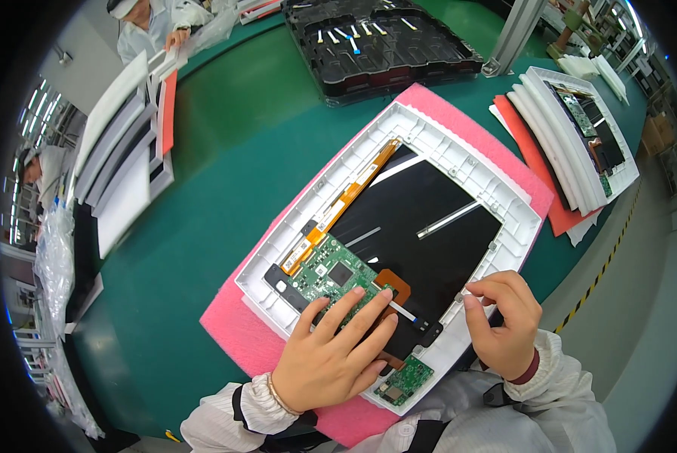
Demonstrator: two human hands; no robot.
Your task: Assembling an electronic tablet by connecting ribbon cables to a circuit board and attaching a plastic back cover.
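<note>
A white plastic housing (521, 219) lies tilted on a pink foam sheet (232, 321), with a black panel (436, 241) set inside it. My left hand (327, 359) rests palm down, fingers spread over a green circuit board (308, 283). Beside its fingertips are a brown flex cable (400, 281) and a short white flat cable (403, 311). At the housing's right edge, my right hand (508, 325) has thumb and index finger curled together in a pinch; anything between them is too small to make out. An orange flex strip (353, 190) runs along the panel's left side. Near my left thumb sits a smaller green board (408, 381).
A black tray (319, 72) with several white flat cables stands at the back, near a metal post (516, 34). Stacked panels (127, 143) are at left. Another opened housing (618, 185) rests on a layered stack at right. A person (146, 26) works at far left.
</note>
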